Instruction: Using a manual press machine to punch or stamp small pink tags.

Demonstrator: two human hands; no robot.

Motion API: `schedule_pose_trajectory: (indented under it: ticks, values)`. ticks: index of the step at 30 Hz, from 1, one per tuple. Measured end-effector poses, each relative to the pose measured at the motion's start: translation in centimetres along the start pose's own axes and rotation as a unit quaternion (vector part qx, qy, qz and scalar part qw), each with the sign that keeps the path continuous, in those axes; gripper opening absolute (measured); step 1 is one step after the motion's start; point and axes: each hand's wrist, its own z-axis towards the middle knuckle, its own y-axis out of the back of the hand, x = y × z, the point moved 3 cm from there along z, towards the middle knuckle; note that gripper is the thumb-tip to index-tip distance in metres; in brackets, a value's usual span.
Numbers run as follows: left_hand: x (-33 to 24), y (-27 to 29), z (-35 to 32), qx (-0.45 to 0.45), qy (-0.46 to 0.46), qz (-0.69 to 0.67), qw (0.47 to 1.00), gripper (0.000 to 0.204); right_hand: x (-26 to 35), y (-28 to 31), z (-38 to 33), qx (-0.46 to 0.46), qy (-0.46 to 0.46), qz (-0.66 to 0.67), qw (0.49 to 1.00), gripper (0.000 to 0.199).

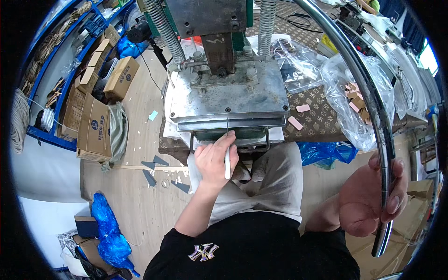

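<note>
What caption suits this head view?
Seated person's left hand holds a thin white tool at a metal press; right hand grips its curved lever.

It was a cluttered workshop: a spring-loaded press machine point(227, 70) stood at twelve o'clock, stacked cardboard boxes point(95, 116) at nine.

Workshop interior, daylight from a bright window point(427, 56) at the far right. Floor point(140, 191) of pale wood-look boards, littered with small offcuts and dark grey scraps. Blue metal shelving point(60, 93) along the left wall, holding coils of cord and bundles. Cardboard boxes point(93, 126) stacked against its foot. Crumpled blue plastic bags point(109, 238) at lower left. Work table point(322, 116) covered in brown patterned cloth, clear plastic bags point(347, 88) heaped toward its right edge. White wall surface point(44, 168) at left.
</note>
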Motion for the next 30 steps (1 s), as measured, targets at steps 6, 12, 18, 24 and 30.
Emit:
schedule_pose_trajectory:
  ticks: [6,12,18,24,30]
  values:
    - [-0.2,0.0,0.2,0.007,-0.001,0.016,1.0,0.027,0.1,-0.3,-0.1,-0.023,-0.002,-0.007,1.0,0.035]
    - [-0.2,-0.1,0.1,0.008,0.0,0.016,1.0,0.027,0.0,-0.6,0.2,-0.012,-0.015,0.007,1.0,0.038]
    - [-0.2,-0.1,0.2,0.008,0.002,0.011,1.0,0.028,0.2,-0.8,0.5,-0.009,-0.022,-0.001,1.0,0.038]
    - [-0.3,0.0,0.3,0.015,0.004,0.011,1.0,0.028,-0.2,-0.5,0.4,0.012,-0.002,0.046,0.999,0.044]
    - [-0.5,0.1,0.4,0.017,0.003,0.015,1.0,0.028,0.8,-1.1,-0.3,-0.065,0.01,-0.005,0.998,0.05]
